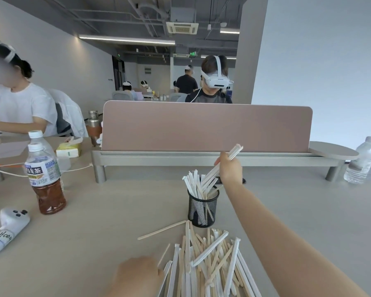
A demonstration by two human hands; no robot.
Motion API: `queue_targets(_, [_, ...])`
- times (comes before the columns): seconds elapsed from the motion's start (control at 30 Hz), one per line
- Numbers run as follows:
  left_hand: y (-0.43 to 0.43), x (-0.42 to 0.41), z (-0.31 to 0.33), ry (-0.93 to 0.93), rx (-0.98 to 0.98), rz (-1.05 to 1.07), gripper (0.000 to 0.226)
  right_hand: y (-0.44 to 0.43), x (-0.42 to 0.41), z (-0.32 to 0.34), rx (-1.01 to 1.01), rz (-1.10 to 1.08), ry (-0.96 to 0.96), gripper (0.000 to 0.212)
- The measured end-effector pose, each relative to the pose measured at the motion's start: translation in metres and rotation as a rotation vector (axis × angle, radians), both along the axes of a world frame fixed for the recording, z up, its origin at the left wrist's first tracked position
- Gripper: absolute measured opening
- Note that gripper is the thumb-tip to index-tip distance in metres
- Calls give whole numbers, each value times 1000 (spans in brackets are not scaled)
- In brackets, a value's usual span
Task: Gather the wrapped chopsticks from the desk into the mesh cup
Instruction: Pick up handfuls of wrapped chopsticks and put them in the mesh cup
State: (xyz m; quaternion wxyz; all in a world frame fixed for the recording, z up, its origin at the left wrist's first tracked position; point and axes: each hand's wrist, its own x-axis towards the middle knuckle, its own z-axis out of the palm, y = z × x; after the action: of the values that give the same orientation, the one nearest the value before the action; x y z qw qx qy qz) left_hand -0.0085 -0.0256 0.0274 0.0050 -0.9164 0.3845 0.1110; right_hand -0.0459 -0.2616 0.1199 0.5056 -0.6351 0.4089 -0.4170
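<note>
A black mesh cup [202, 207] stands upright mid-desk with several wrapped chopsticks sticking out of it. My right hand [230, 168] is above and just right of the cup, shut on a wrapped chopstick pair [234, 152] that slants down into the cup's mouth. In front of the cup lies a loose pile of chopsticks [210, 260], some in white wrappers, some bare wood. My left hand [137, 275] rests at the pile's left edge, its fingers touching a wrapped pair; what it holds is hard to make out.
A tea bottle [44, 179] and a white controller [8, 227] sit at the left. A pink divider [206, 127] on a metal shelf crosses the back of the desk. A water bottle [361, 160] stands far right. Other people sit beyond and to the left.
</note>
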Motion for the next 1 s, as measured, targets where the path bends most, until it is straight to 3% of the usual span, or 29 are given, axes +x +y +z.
queue_targets(0.13, [1,-3,-5,-65,50,-35,45,-4,12,-34,-54,-67,159,44])
queue_targets(0.23, [1,-1,-14,-55,33,-47,54,-1,8,-45,-173,-71,299,34])
queue_targets(0.43, [0,-12,-12,8,-17,-39,83,-10,2,-51,-329,-78,195,16])
queue_targets(0.63, [-2,-15,-11,-2,9,-55,86,-10,-3,-58,-397,-31,372,17])
queue_targets(0.77, [-4,-18,-11,8,-18,-45,90,-10,-9,-56,-533,-11,404,37])
queue_targets(0.83, [-6,-21,-11,20,-25,-34,94,-13,-13,-59,-631,106,455,48])
queue_targets(0.93, [-9,-23,-11,26,-28,-28,96,-12,-18,-63,-532,297,529,48])
queue_targets(1.0, [-10,-24,-12,26,-42,-27,97,-11,-21,-65,-491,306,459,53])
